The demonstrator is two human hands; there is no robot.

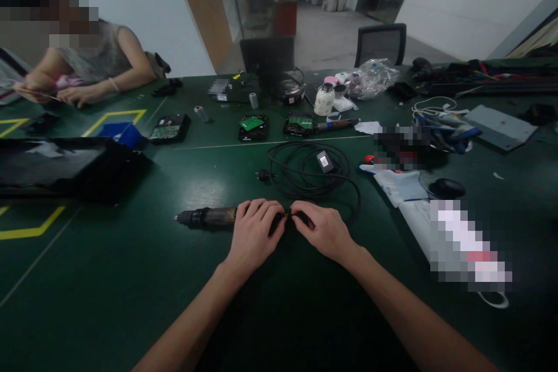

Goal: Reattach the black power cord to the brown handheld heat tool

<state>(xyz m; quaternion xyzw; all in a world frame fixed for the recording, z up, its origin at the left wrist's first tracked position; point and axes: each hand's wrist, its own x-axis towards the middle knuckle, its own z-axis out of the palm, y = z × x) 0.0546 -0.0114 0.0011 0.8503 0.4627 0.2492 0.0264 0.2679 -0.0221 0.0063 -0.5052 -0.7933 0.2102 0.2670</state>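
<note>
An electric screwdriver [213,217] lies on the green table with its bit end pointing left. My left hand [258,226] is wrapped round the screwdriver's rear part and hides much of it. Close by on the right, my right hand [320,226] is closed in a pinch on the dark connector end of a power cord, mostly covered by the fingers. Only a narrow gap separates the fingertips of both hands, at the screwdriver's tail. Whether connector and tail touch, I cannot tell. Behind the hands lies the coiled black cord [279,183], with a labelled black box [325,161] and a plug [263,175].
Three hard drives [253,128] lie across the table's middle, beside a second screwdriver [337,125]. A white jar [325,99] stands behind. Gloves [401,183] and a mouse [447,188] lie right; a black tray [56,171] sits left. Another person [104,58] works at far left.
</note>
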